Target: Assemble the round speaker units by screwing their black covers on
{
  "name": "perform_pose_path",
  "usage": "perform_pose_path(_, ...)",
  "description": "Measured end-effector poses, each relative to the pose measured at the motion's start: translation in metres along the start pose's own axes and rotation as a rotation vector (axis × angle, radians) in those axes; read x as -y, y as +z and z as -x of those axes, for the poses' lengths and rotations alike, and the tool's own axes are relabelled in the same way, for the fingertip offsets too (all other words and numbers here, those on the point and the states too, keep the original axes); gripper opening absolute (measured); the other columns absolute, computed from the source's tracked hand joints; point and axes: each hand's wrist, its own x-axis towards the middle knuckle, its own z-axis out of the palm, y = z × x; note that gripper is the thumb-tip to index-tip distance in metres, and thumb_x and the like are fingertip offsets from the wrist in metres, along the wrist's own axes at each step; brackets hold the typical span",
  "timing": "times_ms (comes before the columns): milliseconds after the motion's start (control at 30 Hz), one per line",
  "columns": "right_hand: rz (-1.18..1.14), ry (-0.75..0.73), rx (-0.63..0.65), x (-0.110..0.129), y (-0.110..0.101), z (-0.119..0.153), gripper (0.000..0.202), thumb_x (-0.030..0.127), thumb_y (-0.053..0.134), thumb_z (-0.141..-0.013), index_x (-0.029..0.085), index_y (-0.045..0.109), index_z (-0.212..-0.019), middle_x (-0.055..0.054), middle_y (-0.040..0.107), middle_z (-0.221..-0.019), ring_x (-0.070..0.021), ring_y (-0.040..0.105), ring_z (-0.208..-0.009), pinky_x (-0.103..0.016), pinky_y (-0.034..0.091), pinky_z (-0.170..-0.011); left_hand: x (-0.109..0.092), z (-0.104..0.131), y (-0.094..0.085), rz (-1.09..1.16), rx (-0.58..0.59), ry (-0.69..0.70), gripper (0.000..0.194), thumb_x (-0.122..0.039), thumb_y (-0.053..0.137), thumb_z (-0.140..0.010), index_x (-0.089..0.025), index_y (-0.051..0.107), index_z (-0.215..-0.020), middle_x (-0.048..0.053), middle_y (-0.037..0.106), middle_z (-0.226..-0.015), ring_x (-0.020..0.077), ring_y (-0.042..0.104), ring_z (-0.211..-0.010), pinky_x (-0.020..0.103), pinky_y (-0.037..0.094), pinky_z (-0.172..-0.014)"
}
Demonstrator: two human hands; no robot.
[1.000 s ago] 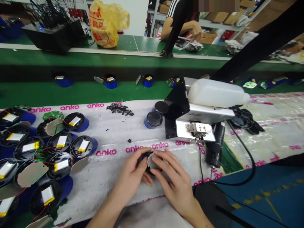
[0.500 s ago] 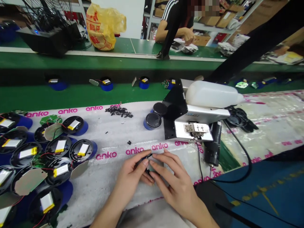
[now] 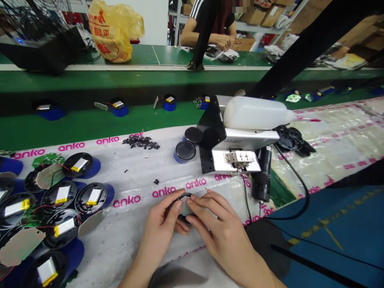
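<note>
Between both hands is a small round part (image 3: 185,207) with a black rim and a greyish face; the fingers cover most of it. My left hand (image 3: 163,220) is closed around its left side, thumb on the near face. My right hand (image 3: 220,220) pinches the right side with thumb and fingertips at the rim. The part is held over the white wrapped work surface (image 3: 126,236). Beyond the hands lie a heap of small black pieces (image 3: 141,142) and a few loose black bits (image 3: 156,181).
At left crowd several blue round housings (image 3: 93,196) with batteries and wires. A silver and black machine (image 3: 237,160) carries a white bottle (image 3: 255,113), with two blue-black round units (image 3: 185,152) beside it. More housings sit on the green conveyor (image 3: 144,112). A person (image 3: 207,32) works opposite.
The view has swung slightly right, so the surroundings appear further left. Both hands keep hold of the round part, with the right fingertips shifted a little along its rim.
</note>
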Motion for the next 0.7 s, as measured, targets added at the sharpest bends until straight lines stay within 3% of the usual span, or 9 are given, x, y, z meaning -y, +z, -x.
perform_pose_path(167,0.035,-0.055,-0.008,0.0003,-0.0052,-0.0055,0.025,0.014,0.060,-0.095,0.010,0.068,-0.119,-0.012,0.074,-0.107,-0.0275,0.062,-0.095,-0.055,0.057,-0.095,-0.0011,-0.0012,-0.0050,-0.043,0.040,-0.012,0.066,-0.049,0.073,-0.077,-0.009,0.068,-0.130,0.004,0.077,-0.062,0.0211,0.072,-0.049,0.030,0.062,-0.052)
perform_pose_path(267,0.007,-0.074,-0.003,-0.0019,-0.0053,-0.0059,0.025,0.015,0.060,-0.095,0.009,0.068,-0.119,-0.012,0.073,-0.106,-0.0271,0.062,-0.098,-0.051,0.057,-0.096,-0.0012,-0.0005,-0.0068,-0.062,0.051,-0.005,0.069,-0.048,0.072,-0.079,-0.008,0.064,-0.134,0.005,0.079,-0.065,0.0212,0.073,-0.051,0.031,0.063,-0.055)
perform_pose_path(500,-0.032,-0.014,-0.016,-0.0002,-0.0004,-0.0037,0.025,0.014,0.061,-0.095,0.013,0.067,-0.119,-0.009,0.073,-0.107,-0.0241,0.063,-0.094,-0.056,0.049,-0.107,-0.0008,-0.0016,-0.0021,-0.050,0.007,0.024,0.060,-0.045,0.073,-0.078,-0.009,0.070,-0.126,0.001,0.075,-0.057,0.0186,0.068,-0.045,0.027,0.059,-0.047)
perform_pose_path(700,-0.002,0.054,-0.020,0.0041,0.0024,-0.0008,0.024,0.016,0.061,-0.096,0.015,0.068,-0.119,-0.009,0.073,-0.108,-0.0267,0.064,-0.095,-0.058,0.051,-0.100,-0.0008,-0.0012,0.0002,-0.011,-0.012,0.058,0.053,-0.046,0.076,-0.076,-0.012,0.071,-0.117,0.001,0.075,-0.061,0.0167,0.067,-0.044,0.025,0.057,-0.045)
